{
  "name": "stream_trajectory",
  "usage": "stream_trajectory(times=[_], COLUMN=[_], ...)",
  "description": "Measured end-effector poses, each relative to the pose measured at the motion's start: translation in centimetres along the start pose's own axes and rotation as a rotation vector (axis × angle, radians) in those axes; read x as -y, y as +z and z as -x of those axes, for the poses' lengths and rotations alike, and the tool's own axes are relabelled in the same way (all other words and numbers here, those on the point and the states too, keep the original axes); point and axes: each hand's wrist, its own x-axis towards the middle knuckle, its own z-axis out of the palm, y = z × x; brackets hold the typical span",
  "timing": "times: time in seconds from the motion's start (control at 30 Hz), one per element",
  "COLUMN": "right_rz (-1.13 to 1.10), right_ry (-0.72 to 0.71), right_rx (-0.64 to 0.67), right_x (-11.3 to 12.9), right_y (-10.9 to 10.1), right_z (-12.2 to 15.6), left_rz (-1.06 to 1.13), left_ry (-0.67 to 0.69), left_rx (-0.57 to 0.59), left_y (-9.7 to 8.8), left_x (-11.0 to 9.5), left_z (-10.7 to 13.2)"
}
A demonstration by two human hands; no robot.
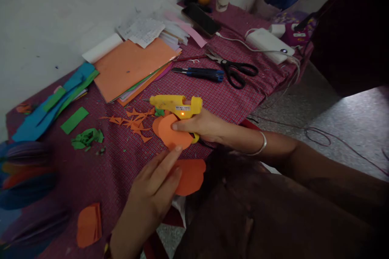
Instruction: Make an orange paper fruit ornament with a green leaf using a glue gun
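Observation:
My right hand [206, 125] is wrapped round a yellow glue gun [170, 103], whose nozzle points left and whose small orange light is lit. Under that thumb an orange paper cutout [173, 133] with rounded edges is pinched against the gun. My left hand [153, 188] reaches up from below, its index fingertip touching the lower edge of this cutout. A second orange paper cutout [193, 177] is at the left thumb, between thumb and fingers, over the table's near edge. Part of the grip is hidden. Orange paper scraps [135, 121] lie just left of the gun.
Scissors [235, 68], blue-handled cutters [200, 74] and a phone [201, 19] lie beyond the gun. Coloured paper sheets [130, 68] are stacked at the back. A white power bank [267, 44] trails cables rightward. Folded orange cutouts [88, 226] and crumpled green paper [87, 138] lie left.

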Motion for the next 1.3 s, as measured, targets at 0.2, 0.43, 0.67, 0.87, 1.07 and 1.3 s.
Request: stream_trajectory(times=[0.2, 0.43, 0.67, 0.87, 1.07, 1.3], right_rz=[0.202, 0.755, 1.122, 1.249, 1.251, 1.267], right_ry=[0.077, -0.087, -0.135, -0.045, 0.043, 0.071], right_rx=[0.072, 0.261, 0.308, 0.327, 0.379, 0.44], right_x=[1.3, 3.7, 3.4, 3.6, 4.2, 4.7], right_y=[-2.3, -5.8, -5.4, -5.3, -5.6, -5.4], right_z=[1.2, 0.5, -0.7, -1.5, -0.7, -0.4], left_rz=[0.104, 0.215, 0.315, 0.327, 0.344, 0.345], left_ry=[0.025, -0.057, -0.188, -0.194, -0.188, -0.2], left_rx=[0.047, 0.009, -0.065, 0.012, 0.033, 0.023], left_y=[0.8, 2.2, 2.8, 2.7, 2.7, 2.9], left_x=[-0.3, 2.5, 3.5, 3.6, 3.8, 3.8], left_z=[-0.1, 1.9, 3.0, 3.4, 3.2, 3.1])
